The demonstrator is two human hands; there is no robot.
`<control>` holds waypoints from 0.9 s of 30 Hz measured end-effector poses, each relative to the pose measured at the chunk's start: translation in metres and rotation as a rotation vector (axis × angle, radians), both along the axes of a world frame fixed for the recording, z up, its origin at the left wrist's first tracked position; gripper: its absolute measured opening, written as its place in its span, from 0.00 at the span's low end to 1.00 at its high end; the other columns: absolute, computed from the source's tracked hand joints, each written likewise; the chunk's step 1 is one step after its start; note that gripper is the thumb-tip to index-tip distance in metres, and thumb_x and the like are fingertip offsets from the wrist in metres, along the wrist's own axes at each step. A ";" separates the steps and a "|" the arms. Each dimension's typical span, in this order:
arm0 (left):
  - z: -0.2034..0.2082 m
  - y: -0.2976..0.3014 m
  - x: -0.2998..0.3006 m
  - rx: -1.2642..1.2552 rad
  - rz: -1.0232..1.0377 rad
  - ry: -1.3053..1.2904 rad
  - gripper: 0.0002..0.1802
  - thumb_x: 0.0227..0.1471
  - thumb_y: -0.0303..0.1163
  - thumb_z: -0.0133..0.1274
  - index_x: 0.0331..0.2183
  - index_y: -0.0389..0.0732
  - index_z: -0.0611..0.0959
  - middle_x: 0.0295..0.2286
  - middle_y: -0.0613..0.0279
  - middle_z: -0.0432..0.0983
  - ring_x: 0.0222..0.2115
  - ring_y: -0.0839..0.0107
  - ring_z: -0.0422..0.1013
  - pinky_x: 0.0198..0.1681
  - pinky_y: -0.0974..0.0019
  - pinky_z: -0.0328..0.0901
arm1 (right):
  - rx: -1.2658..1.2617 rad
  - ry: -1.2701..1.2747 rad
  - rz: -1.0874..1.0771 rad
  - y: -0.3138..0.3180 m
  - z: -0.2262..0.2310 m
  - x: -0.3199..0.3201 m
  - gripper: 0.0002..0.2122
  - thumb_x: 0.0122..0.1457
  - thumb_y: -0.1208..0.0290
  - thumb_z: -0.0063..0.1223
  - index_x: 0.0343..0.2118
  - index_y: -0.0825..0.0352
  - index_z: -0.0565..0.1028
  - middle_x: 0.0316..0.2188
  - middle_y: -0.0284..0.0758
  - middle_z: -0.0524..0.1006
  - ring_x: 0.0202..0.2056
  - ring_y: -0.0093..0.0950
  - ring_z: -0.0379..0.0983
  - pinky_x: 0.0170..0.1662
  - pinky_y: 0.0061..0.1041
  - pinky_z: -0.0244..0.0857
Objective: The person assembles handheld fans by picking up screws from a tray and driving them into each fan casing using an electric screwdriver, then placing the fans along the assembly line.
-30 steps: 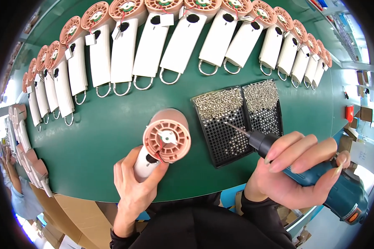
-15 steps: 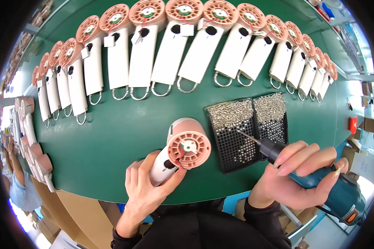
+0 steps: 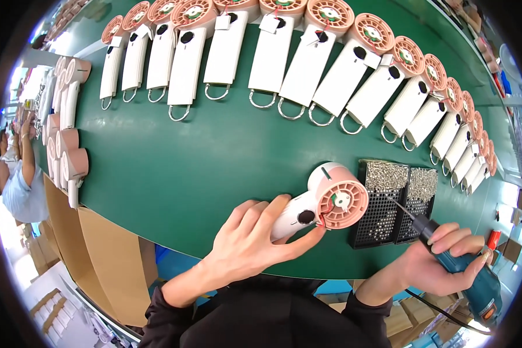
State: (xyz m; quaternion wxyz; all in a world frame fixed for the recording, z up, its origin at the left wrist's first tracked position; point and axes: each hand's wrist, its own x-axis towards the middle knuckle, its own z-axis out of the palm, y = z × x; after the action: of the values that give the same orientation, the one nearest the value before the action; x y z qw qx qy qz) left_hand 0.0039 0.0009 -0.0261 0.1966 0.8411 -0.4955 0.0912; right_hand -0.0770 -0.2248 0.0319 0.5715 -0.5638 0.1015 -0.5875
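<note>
My left hand (image 3: pixel 246 243) grips a handheld fan (image 3: pixel 325 185) with a white handle and a pink round head, low over the green table. The open back of the head faces up, showing ribs, a white centre and red wires. A black oval sits on the handle. My right hand (image 3: pixel 438 264) is wrapped around a teal electric screwdriver (image 3: pixel 480 284) with a black nose. Its thin bit points up and left, over two black screw trays (image 3: pixel 362 226). Silver screws lie heaped at the trays' far ends and stand in some of their holes.
A long curved row of similar fans (image 3: pixel 298 69) with loop straps lies across the far side of the green table (image 3: pixel 174 168). More pink and white fan parts (image 3: pixel 69 136) are stacked at the left edge. Beyond them is another person (image 3: pixel 26 182) in light blue. Cardboard (image 3: pixel 107 232) stands below the edge.
The view has turned left. My left hand has brought the fan closer to the screw trays, its handle now leaning further left. The screwdriver stays in my right hand, its bit still by the trays.
</note>
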 end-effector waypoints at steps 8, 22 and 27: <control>0.005 0.000 0.008 0.014 -0.046 0.026 0.32 0.33 0.28 0.55 0.44 0.70 0.77 0.40 0.58 0.68 0.30 0.69 0.68 0.39 0.69 0.64 | -0.001 0.000 -0.013 0.001 0.002 0.005 0.10 0.64 0.66 0.29 0.40 0.66 0.62 0.18 0.32 0.60 0.10 0.22 0.54 0.14 0.22 0.54; 0.066 -0.084 0.035 -0.123 -0.353 0.561 0.31 0.40 0.17 0.51 0.50 0.37 0.66 0.43 0.44 0.64 0.43 0.50 0.65 0.48 0.57 0.61 | 0.309 -0.310 -0.519 -0.069 0.033 -0.087 0.07 0.64 0.66 0.33 0.39 0.63 0.61 0.15 0.27 0.59 0.09 0.18 0.53 0.13 0.18 0.51; 0.066 -0.221 -0.002 -0.185 -0.789 0.637 0.30 0.45 0.21 0.51 0.53 0.42 0.67 0.44 0.46 0.65 0.46 0.50 0.63 0.51 0.57 0.59 | 0.256 -0.281 -0.732 -0.064 0.024 -0.156 0.08 0.65 0.67 0.32 0.41 0.64 0.60 0.15 0.27 0.59 0.09 0.18 0.54 0.14 0.18 0.52</control>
State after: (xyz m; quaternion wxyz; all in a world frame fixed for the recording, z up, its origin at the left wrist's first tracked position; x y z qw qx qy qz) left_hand 0.0021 -0.2201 0.0403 0.4310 0.5554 -0.6804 -0.2071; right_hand -0.2331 -0.2886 0.0558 0.3988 -0.3291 0.2884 -0.8059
